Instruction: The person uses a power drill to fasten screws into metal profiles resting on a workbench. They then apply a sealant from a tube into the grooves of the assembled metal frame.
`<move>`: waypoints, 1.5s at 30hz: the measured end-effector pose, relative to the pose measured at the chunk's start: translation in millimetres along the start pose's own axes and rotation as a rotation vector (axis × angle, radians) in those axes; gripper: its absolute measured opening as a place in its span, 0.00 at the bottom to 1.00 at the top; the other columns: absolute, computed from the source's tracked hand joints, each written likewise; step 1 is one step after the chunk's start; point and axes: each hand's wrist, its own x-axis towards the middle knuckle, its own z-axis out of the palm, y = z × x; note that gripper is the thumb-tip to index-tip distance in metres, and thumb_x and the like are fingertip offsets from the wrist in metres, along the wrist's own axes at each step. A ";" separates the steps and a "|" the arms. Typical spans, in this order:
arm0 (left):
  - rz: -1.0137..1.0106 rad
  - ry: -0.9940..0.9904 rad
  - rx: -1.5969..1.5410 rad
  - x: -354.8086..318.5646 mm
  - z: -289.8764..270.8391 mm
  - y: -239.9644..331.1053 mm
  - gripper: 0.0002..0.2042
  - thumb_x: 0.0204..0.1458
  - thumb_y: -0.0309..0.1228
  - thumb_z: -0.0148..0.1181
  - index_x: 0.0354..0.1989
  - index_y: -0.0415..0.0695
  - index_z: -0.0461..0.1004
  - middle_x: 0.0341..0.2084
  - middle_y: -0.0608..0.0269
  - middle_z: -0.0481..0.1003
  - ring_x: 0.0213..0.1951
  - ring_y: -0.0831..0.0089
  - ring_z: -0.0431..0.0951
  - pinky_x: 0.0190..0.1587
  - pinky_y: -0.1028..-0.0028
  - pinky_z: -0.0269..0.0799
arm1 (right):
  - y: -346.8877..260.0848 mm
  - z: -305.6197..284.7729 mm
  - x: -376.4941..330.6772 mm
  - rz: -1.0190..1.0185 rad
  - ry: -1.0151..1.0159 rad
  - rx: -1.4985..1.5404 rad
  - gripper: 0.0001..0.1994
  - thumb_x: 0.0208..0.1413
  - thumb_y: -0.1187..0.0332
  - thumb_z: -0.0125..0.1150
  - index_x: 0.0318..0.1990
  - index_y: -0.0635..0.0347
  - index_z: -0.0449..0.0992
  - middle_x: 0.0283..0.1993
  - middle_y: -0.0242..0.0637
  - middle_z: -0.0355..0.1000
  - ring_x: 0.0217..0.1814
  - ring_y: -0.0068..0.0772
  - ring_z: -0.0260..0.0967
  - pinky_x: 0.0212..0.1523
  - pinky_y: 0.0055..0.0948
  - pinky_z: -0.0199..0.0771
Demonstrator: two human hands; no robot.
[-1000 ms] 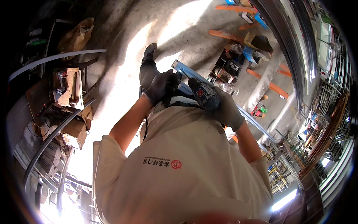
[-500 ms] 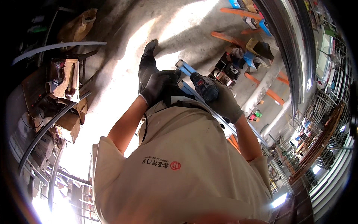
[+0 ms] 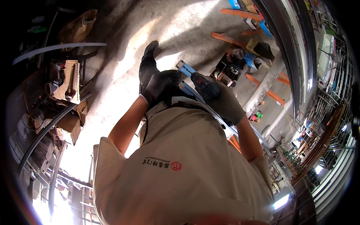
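My right hand (image 3: 228, 104), in a grey work glove, is wrapped round a dark cordless drill (image 3: 205, 87). The drill's nose points up and left, over a long bar with a blue face (image 3: 189, 70) that runs slantwise in front of my body. My left hand (image 3: 160, 85), gloved in dark grey, is closed at the left side of this bar, in front of my dark trousers. Whatever its fingers hold is hidden. The bar's lower part passes behind my right hand and arm.
At left, a hammer (image 3: 70, 81) and another power tool (image 3: 58, 73) lie on a cardboard-topped stand. Orange beams (image 3: 228, 38) and a black crate of parts (image 3: 229, 67) are on the floor at right. Long dark profiles (image 3: 290, 48) rise beyond them.
The drill has turned slightly in my right hand's grip. My left hand has shifted a little at the bar, with its fingers still closed.
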 end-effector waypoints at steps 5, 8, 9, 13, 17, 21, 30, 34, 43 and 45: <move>-0.109 -0.016 -0.141 -0.7 -1.6 -2.2 0.11 0.64 0.28 0.53 0.48 0.34 0.76 0.39 0.58 0.78 0.41 0.70 0.79 0.47 0.72 0.75 | 24.6 -2.1 -27.2 -0.047 0.042 0.060 0.26 0.52 0.66 0.72 0.58 0.61 0.74 0.47 0.48 0.80 0.50 0.41 0.80 0.51 0.35 0.78; -0.241 0.026 -0.347 -5.4 11.1 11.6 0.10 0.64 0.30 0.52 0.44 0.37 0.76 0.36 0.58 0.77 0.36 0.69 0.78 0.43 0.71 0.76 | 24.8 -4.3 -38.0 -0.109 -0.015 0.191 0.27 0.51 0.66 0.73 0.59 0.62 0.73 0.51 0.48 0.79 0.53 0.38 0.78 0.54 0.34 0.77; -0.225 0.028 -0.317 -1.7 8.1 5.0 0.11 0.65 0.32 0.52 0.44 0.37 0.76 0.35 0.59 0.77 0.34 0.69 0.77 0.40 0.71 0.76 | 26.8 -1.5 -41.0 -0.099 -0.024 0.275 0.28 0.51 0.66 0.73 0.60 0.62 0.73 0.53 0.48 0.78 0.53 0.38 0.77 0.55 0.33 0.76; -0.115 0.112 -0.206 5.3 5.4 -18.3 0.18 0.67 0.43 0.53 0.44 0.37 0.75 0.29 0.63 0.76 0.26 0.73 0.75 0.30 0.75 0.72 | 31.5 6.4 -48.6 -0.042 -0.089 0.667 0.30 0.49 0.68 0.74 0.61 0.64 0.71 0.55 0.49 0.76 0.55 0.39 0.76 0.56 0.33 0.74; -0.028 0.004 -0.349 14.3 -2.4 -33.0 0.21 0.66 0.48 0.54 0.43 0.38 0.75 0.26 0.66 0.75 0.23 0.76 0.74 0.26 0.78 0.68 | 41.8 7.5 -49.1 -0.100 -0.118 0.422 0.33 0.46 0.70 0.74 0.63 0.64 0.69 0.54 0.47 0.75 0.54 0.41 0.75 0.57 0.35 0.74; -0.011 0.061 -0.332 11.6 8.5 -26.4 0.19 0.66 0.46 0.55 0.42 0.39 0.75 0.23 0.69 0.73 0.22 0.78 0.73 0.25 0.78 0.68 | 19.9 -3.9 -53.4 -0.200 -0.108 0.055 0.34 0.47 0.72 0.73 0.64 0.64 0.69 0.59 0.45 0.74 0.60 0.38 0.73 0.63 0.33 0.71; 0.013 -0.019 -0.383 13.6 1.0 -33.1 0.13 0.68 0.40 0.53 0.39 0.43 0.74 0.27 0.69 0.74 0.27 0.82 0.74 0.28 0.80 0.70 | 19.5 -6.5 -54.8 -0.179 -0.118 0.034 0.36 0.44 0.71 0.74 0.65 0.64 0.69 0.58 0.48 0.74 0.60 0.46 0.73 0.63 0.36 0.70; 0.025 -0.040 -0.481 16.4 -1.0 -37.5 0.13 0.68 0.40 0.52 0.43 0.42 0.74 0.33 0.65 0.76 0.35 0.80 0.77 0.35 0.80 0.73 | 21.7 -4.9 -54.9 -0.168 -0.084 0.021 0.36 0.43 0.70 0.74 0.64 0.63 0.69 0.58 0.47 0.74 0.60 0.45 0.73 0.63 0.36 0.70; 0.316 -0.107 0.025 14.2 -0.1 -30.2 0.14 0.68 0.36 0.51 0.53 0.39 0.72 0.44 0.58 0.78 0.44 0.69 0.80 0.46 0.70 0.79 | 22.2 -1.7 -50.3 -0.184 -0.101 0.003 0.37 0.40 0.70 0.74 0.63 0.61 0.70 0.55 0.46 0.75 0.57 0.44 0.74 0.60 0.35 0.72; 0.142 -0.130 -0.251 12.6 0.8 -24.8 0.14 0.67 0.34 0.52 0.55 0.39 0.71 0.46 0.57 0.78 0.46 0.68 0.80 0.48 0.70 0.79 | 22.0 -0.3 -49.7 -0.184 -0.091 -0.005 0.38 0.40 0.69 0.74 0.64 0.61 0.70 0.54 0.46 0.75 0.56 0.44 0.74 0.59 0.35 0.72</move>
